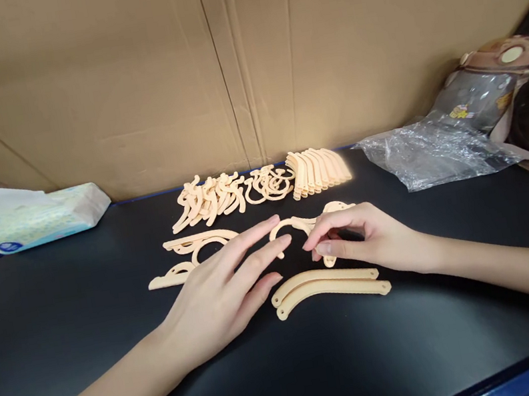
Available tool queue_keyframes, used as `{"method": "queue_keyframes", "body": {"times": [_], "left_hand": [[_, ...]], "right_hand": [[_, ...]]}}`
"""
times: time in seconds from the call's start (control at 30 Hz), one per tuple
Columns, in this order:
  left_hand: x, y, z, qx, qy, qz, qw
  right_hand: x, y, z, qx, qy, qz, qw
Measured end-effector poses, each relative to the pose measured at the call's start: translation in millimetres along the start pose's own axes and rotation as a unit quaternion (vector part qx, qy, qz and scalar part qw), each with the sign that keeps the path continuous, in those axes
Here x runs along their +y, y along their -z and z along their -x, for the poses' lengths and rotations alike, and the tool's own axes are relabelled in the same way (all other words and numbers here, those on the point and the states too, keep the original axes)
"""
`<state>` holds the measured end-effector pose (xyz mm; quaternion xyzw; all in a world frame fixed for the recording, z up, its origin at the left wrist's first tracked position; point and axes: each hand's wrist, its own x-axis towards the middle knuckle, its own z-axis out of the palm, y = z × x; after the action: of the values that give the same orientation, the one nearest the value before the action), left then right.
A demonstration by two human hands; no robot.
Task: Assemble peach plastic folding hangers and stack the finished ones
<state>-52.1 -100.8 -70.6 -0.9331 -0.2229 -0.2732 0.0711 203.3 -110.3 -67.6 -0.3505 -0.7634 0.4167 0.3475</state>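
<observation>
My left hand (223, 286) is spread, palm down, over the left group of beige plastic parts and covers some of them. From under it show a curved arm (200, 238), a ring-like hook (197, 253) and a short end piece (169, 280). My right hand (367, 238) is closed in a pinch at a second beige hook (286, 223), whose right end its fingertips partly hide. Another beige piece (329, 260) pokes out below the thumb, and one more (339, 204) lies behind the knuckles. Two curved hanger arms (330, 285) rest side by side in front of the hands.
Along the back lie piles of short curved parts (209, 200), hooks (269, 183) and stacked hanger arms (318, 170). A tissue pack (45, 218) is at left. Crumpled clear plastic (439, 152) and a bottle (479, 87) sit at right. Cardboard (147, 75) walls the back of the black table (275, 385).
</observation>
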Motion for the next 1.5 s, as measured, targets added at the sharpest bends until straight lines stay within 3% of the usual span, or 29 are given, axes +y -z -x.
{"method": "queue_keyframes", "body": {"times": [0.17,0.63,0.93,1.13,1.23,1.37,1.5], "left_hand": [[8,4,-3,0.012,-0.028,0.030,0.999],[10,3,-5,-0.128,-0.034,0.131,0.983],[17,2,-5,-0.129,-0.052,0.097,0.986],[20,4,-2,-0.092,0.022,0.136,0.986],[18,8,-3,-0.092,0.121,0.236,0.960],[14,10,-7,-0.066,0.243,0.379,0.890],[13,12,-12,-0.033,0.315,0.473,0.822]], "right_hand": [[6,2,-3,0.021,-0.013,-0.049,0.998],[7,1,-3,-0.026,0.003,-0.019,0.999],[4,3,-4,-0.051,-0.008,-0.004,0.999],[5,2,-3,-0.057,-0.018,-0.002,0.998],[7,2,-4,-0.062,-0.019,-0.007,0.998],[7,3,-4,-0.067,-0.017,-0.010,0.998],[7,2,-4,-0.068,-0.017,-0.009,0.998]]}}
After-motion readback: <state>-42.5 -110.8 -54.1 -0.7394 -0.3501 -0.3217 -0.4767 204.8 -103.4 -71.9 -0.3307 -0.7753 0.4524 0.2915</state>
